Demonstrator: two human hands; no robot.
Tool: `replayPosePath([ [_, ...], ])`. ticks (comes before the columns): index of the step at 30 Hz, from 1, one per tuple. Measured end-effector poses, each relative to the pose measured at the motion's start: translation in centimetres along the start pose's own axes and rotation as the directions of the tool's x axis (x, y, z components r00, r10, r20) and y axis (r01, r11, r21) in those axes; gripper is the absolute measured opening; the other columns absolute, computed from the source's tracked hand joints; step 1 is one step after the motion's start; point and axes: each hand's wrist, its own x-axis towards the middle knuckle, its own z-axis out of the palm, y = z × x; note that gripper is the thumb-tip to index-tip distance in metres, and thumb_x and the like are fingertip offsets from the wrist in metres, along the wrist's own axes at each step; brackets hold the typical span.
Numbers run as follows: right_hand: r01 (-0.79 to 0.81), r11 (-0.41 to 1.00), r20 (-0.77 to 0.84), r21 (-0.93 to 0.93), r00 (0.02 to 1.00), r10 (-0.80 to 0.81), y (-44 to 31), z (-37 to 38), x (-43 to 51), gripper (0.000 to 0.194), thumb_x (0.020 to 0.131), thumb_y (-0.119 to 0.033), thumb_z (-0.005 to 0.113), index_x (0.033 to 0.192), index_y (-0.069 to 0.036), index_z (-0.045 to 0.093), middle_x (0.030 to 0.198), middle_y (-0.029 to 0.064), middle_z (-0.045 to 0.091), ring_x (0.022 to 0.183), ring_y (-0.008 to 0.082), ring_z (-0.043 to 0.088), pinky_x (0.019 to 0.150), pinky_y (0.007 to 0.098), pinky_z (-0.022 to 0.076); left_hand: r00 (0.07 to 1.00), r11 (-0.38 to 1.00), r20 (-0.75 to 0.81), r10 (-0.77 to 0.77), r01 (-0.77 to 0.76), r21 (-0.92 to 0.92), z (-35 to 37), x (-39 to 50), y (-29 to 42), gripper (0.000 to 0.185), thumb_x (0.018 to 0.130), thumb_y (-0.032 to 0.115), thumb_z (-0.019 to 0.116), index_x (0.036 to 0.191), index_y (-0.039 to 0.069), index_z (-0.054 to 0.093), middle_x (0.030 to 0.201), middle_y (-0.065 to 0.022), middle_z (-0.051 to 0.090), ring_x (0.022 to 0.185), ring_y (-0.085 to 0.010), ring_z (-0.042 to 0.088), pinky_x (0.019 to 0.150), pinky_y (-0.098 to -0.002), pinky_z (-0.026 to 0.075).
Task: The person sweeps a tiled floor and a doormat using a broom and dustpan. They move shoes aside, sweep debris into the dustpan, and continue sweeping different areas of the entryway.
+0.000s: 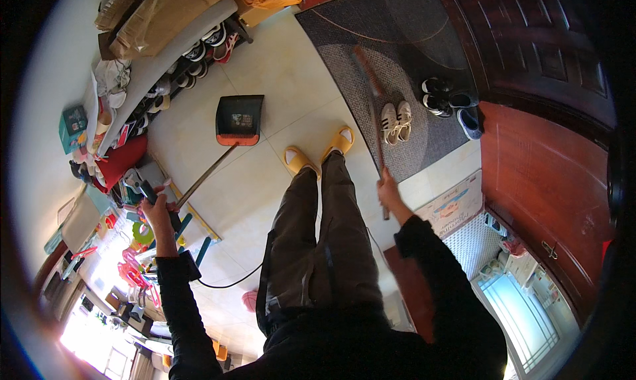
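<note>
My left hand [158, 210] is at the left, closed around a dark grip; the long handle of a dustpan comes out beside it. The black dustpan [240, 112] with an orange edge rests on the tiled floor, some debris inside it. My right hand [389, 191] grips the handle of a broom, whose reddish-brown bristle head [368, 71] is over the grey doormat [343, 72]. Just beside the broom, a pair of pale sneakers [396, 123] with dark stripes stands on the mat.
Dark shoes [437, 97] and slippers [468, 124] stand near the red-brown door [536, 181]. A shoe rack [181, 77] full of shoes, with cardboard [169, 19] on top, lines the upper left. Toys [136, 270] and a ball [250, 300] are at lower left. A printed mat [452, 203] lies at right.
</note>
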Motion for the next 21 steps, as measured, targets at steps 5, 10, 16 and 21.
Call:
replayPosePath([
  [5,-0.038,0.998,0.113,0.052,0.993,0.032,1.3,2.4,-5.2,0.056,0.083,-0.01,0.046,0.135,-0.009,0.025,0.06,0.0132,0.054,0.039,0.0207,0.05,0.035,0.0349,0.0428,1.0,0.999,0.01,0.019,-0.02,0.028,0.1,-0.2,-0.3,0.019,0.076,0.007,0.049,0.094,0.0,0.053,0.048,-0.0026,0.043,0.038,-0.0131,0.044,0.041,-0.0253,0.041],
  [10,-0.136,0.987,0.278,0.084,0.955,0.108,0.7,-3.9,-5.8,0.056,0.085,-0.015,0.046,0.137,-0.014,0.023,0.063,0.0074,0.05,0.043,0.0147,0.046,0.035,0.031,0.0396,0.999,0.999,0.024,0.031,-0.031,0.012,-0.3,0.0,-0.8,0.02,0.076,0.006,0.049,0.094,0.0,0.054,0.049,-0.0027,0.044,0.038,-0.0139,0.048,0.041,-0.0255,0.043],
  [16,-0.091,0.993,0.121,0.074,0.989,0.082,1.5,-10.0,-4.1,0.051,0.083,-0.015,0.051,0.132,-0.018,0.034,0.056,0.0042,0.048,0.039,0.0122,0.045,0.033,0.0297,0.0389,1.0,1.0,-0.01,0.021,-0.021,-0.001,-1.0,-0.3,-2.1,0.018,0.077,0.004,0.05,0.094,-0.001,0.054,0.053,-0.0027,0.045,0.037,-0.0132,0.046,0.037,-0.0266,0.042],
  [21,0.606,0.71,-0.348,-0.359,0.619,-0.704,2.9,-10.0,8.0,0.04,0.084,-0.012,0.048,0.124,-0.013,0.043,0.057,0.0049,0.05,0.04,0.0139,0.047,0.034,0.0301,0.038,0.998,0.997,-0.003,0.056,-0.056,0.05,-0.7,-0.6,-1.8,0.018,0.077,0.004,0.05,0.093,-0.001,0.054,0.054,-0.0028,0.046,0.038,-0.0129,0.047,0.038,-0.0259,0.042],
])
